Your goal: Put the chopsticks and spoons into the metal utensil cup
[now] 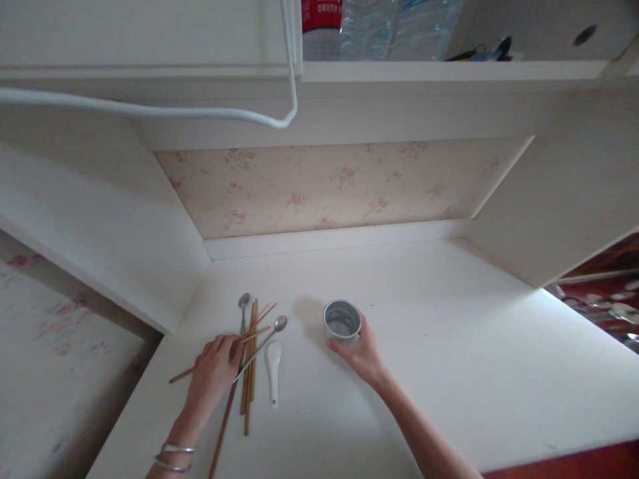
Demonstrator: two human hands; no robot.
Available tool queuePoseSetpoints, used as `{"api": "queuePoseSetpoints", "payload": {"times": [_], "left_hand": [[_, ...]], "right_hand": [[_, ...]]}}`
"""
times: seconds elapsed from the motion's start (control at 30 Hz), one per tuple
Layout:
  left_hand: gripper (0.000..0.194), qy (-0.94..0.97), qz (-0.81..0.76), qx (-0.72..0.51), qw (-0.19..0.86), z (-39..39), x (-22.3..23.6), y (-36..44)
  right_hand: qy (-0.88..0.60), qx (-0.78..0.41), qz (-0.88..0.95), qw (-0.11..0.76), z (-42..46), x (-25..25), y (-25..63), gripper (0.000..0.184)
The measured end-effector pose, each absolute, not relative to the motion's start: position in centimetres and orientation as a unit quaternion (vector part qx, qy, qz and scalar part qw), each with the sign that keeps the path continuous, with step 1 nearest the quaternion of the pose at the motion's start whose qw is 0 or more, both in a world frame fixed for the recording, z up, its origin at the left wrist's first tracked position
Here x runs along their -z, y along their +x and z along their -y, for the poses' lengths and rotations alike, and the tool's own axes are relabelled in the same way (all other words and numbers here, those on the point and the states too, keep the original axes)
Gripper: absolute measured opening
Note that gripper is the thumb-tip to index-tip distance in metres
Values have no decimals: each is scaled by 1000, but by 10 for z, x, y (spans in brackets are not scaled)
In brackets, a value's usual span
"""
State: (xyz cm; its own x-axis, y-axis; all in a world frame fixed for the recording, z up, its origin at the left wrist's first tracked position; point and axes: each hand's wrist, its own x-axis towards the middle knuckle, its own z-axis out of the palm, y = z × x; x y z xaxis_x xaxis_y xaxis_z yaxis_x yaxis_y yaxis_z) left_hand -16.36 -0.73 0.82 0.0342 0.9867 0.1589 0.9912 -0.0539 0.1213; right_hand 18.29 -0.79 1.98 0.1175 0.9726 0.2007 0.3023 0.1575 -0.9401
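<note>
My right hand is wrapped round a small grey cup on the white desk, thumb in front and fingers on its right side. Over a loose pile at the left, my left hand has its fingers curled down on wooden chopsticks, some of them crossed. Its fingertips are partly hidden. A long-handled metal spoon slants across the pile, its handle end at my left thumb. Another metal spoon points away beyond that hand. Beside the pile lies a white soup spoon, untouched.
A white cable hangs across the upper left. Above is a shelf with clear plastic bottles and a red-labelled item. White side panels flank the desk, with floral wallpaper behind.
</note>
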Motion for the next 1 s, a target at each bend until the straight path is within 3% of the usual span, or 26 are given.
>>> {"api": "queuePoseSetpoints", "payload": {"times": [0.23,0.6,0.77,1.0], "left_hand": [[28,-700,699,130,65,7,-8,-122],[36,-753,621,217,4,-7,-26,-102],[33,-719,618,317,-38,-9,-80,-98],[35,-601,561,513,-247,-8,-169,-54]], "right_hand": [[-557,-343,551,518,15,-6,203,78],[-529,-355,593,493,15,-3,185,82],[-518,-356,606,487,10,-8,178,81],[-501,-369,611,490,12,-11,154,78]]}}
